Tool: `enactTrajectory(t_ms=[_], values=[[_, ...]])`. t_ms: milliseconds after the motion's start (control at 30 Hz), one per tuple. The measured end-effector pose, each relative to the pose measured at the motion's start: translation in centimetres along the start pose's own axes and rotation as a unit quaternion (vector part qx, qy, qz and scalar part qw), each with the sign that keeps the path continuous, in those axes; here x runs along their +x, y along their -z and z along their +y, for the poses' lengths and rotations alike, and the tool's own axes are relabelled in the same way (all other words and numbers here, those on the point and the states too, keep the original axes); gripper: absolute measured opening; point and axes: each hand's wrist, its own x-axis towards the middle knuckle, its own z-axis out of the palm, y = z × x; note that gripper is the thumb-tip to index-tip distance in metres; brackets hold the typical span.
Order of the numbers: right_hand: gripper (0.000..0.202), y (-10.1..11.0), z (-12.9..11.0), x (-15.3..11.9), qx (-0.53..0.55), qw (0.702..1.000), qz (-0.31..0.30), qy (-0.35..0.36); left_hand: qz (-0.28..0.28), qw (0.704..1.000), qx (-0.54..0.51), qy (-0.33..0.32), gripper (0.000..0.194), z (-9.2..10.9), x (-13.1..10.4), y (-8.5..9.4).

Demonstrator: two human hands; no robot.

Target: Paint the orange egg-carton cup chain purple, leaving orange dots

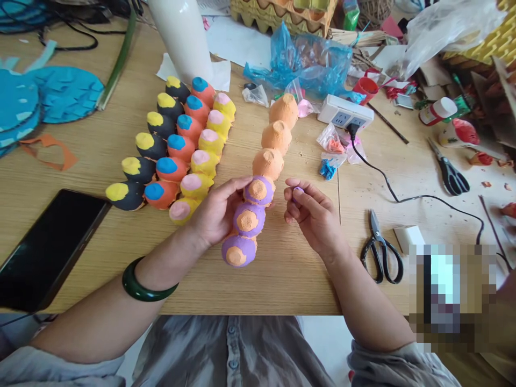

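Note:
My left hand [220, 209] grips the side of an egg-carton strip [271, 161], its thumb resting near a purple bump. The strip's far bumps are plain orange; the three nearest me are coated purple around orange tops. Just right of the strip, my right hand [312, 212] pinches a small lump of purple clay [298, 193] between thumb and fingers. Left of my left hand lie finished-looking rows of bumps: black with yellow tops [139, 169], orange with blue tops [171, 169], and yellow with pink tops [201, 161].
A phone [48, 247] lies at the left. On the right are black-handled scissors [381, 247], another pair of scissors [449, 169], and a power strip [345, 113] with a trailing cord. Small bags of clay [334, 145], a blue plastic bag [306, 59] and a white cylinder [183, 40] stand farther back.

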Motion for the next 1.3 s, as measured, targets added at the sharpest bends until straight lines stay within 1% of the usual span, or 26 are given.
enactTrajectory(t_ms=[67, 133, 200, 300, 433, 533, 600, 667, 767, 867, 1000, 1100, 1200, 1300], values=[[0.025, -0.1, -0.1, 0.0, -0.006, 1.000, 0.007, 0.008, 0.023, 0.999, -0.002, -0.025, 0.020, -0.2, -0.1, -0.4], [0.026, -0.1, -0.2, 0.0, -0.015, 1.000, 0.013, 0.015, 0.037, 0.998, -0.013, -0.043, 0.021, -0.4, -0.1, -0.8], [0.027, -0.2, -0.3, 0.0, -0.024, 0.999, 0.017, 0.020, 0.035, 0.998, -0.022, -0.046, 0.024, -0.6, -0.1, -0.9], [0.025, -0.2, -0.2, 0.0, -0.038, 0.999, 0.009, 0.016, 0.029, 0.999, -0.022, -0.035, 0.027, -0.5, -0.1, -0.9], [0.030, -0.5, 0.1, -0.3, -0.054, 0.998, -0.015, 0.015, 0.001, 1.000, -0.006, -0.009, 0.026, -0.2, -0.3, -0.7], [0.038, -0.7, 0.1, -0.5, -0.066, 0.997, -0.010, 0.030, -0.026, 0.999, 0.035, 0.001, 0.022, -0.1, -0.4, -0.5], [0.044, -0.9, 0.1, -0.6, -0.083, 0.996, -0.011, 0.037, -0.031, 0.998, 0.056, -0.018, 0.019, -0.2, -0.4, -0.5], [0.049, -1.0, 0.1, -0.7, -0.110, 0.993, -0.017, 0.050, -0.032, 0.996, 0.063, -0.050, 0.016, -0.3, -0.5, -0.6], [0.052, -1.2, 0.2, -0.7, -0.153, 0.985, -0.018, 0.080, -0.040, 0.994, 0.064, -0.083, 0.019, -0.4, -0.8, -0.8], [0.052, -1.2, 0.5, -0.7, -0.181, 0.978, -0.023, 0.102, -0.058, 0.992, 0.061, -0.089, 0.023, -0.5, -1.0, -1.1], [0.051, -1.0, 0.6, -0.7, -0.208, 0.971, -0.013, 0.118, -0.091, 0.991, 0.036, -0.096, 0.018, -0.9, -0.9, -1.1], [0.048, -0.9, 0.4, -0.7, -0.213, 0.969, -0.023, 0.126, -0.097, 0.990, 0.024, -0.096, 0.021, -1.0, -0.8, -1.0], [0.045, -0.9, 0.1, -0.8, -0.219, 0.966, -0.043, 0.133, -0.102, 0.990, 0.038, -0.087, 0.021, -0.8, -1.1, -1.0], [0.047, -1.0, 0.1, -0.7, -0.208, 0.969, -0.034, 0.128, -0.100, 0.988, 0.043, -0.108, 0.021, -0.7, -1.1, -1.0]])
